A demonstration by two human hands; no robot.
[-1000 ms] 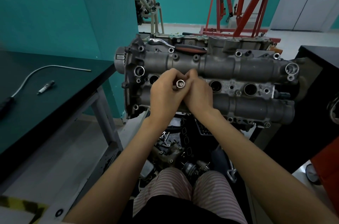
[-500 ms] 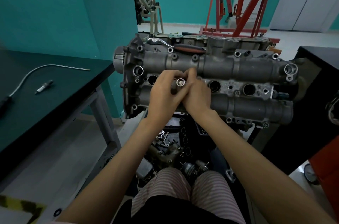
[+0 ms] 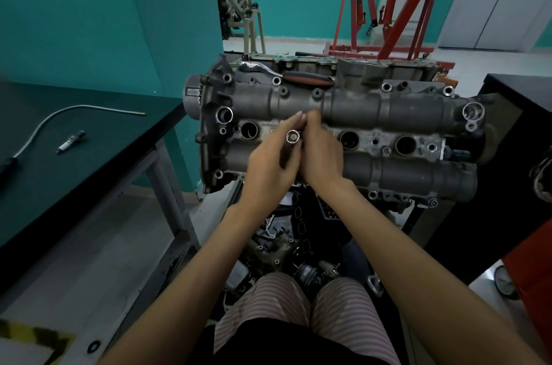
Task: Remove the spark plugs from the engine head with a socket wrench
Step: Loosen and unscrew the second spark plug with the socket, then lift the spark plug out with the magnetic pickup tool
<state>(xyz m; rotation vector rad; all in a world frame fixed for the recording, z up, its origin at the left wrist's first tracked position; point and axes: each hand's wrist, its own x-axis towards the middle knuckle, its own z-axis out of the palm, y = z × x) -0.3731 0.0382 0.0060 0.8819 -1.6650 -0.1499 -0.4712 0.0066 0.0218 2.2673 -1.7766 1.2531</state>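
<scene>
Pinching a long spark plug socket (image 3: 292, 137) between them, the left hand (image 3: 270, 166) and right hand (image 3: 321, 155) meet over the middle of the engine head (image 3: 388, 113). Left fingers curl round the tube's shaft; the right hand's fingertips close on its top end, probably to steady and twirl it by hand. The socket's open square drive faces the camera, so no ratchet is on it; it appears to stand in the second plug well from the left, though the hands hide that well.

Three other wells show as dark round holes: one to the left (image 3: 248, 130) and two to the right (image 3: 349, 139), (image 3: 405, 145); whether plugs sit deep inside cannot be told.

At the far edge of the head lies the ratchet wrench (image 3: 298, 77), chrome head and red-black handle, parked within reach for when hand torque runs out.

On the dark table (image 3: 98, 173) to the left lies a lone spark plug (image 3: 71, 142), likely one already out, beside a flexible pickup tool (image 3: 59, 116). A red engine hoist (image 3: 385, 6) stands far behind.
</scene>
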